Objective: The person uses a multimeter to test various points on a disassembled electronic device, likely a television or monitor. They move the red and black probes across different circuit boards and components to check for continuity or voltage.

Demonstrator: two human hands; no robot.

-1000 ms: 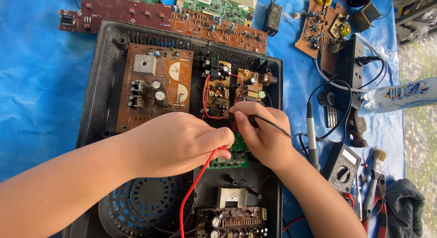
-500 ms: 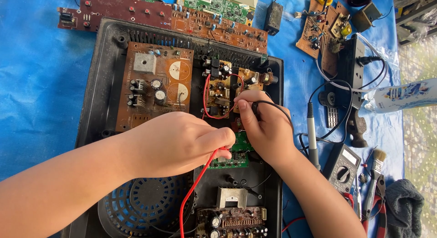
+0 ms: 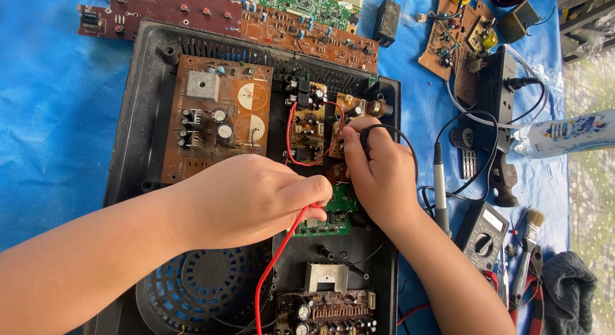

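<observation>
**Probe Placement on the Open Chassis**

Head view: My left hand (image 3: 246, 197) is closed on the red probe lead (image 3: 277, 261), pinched low for a steady tip on the green board (image 3: 333, 210) beneath. My right hand (image 3: 378, 175) grips the black probe lead (image 3: 400, 139) tightly, pressed to the brown board (image 3: 311, 127) just ahead.

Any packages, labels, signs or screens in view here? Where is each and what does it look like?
Plastic packet: right edge on the blue sheet, flat pouch, white with blue print.
Multimeter screen: lower right, beside the right hand's forearm, small pale grey rectangle on a dark meter body, above a round dial.
No signs seen.
</observation>
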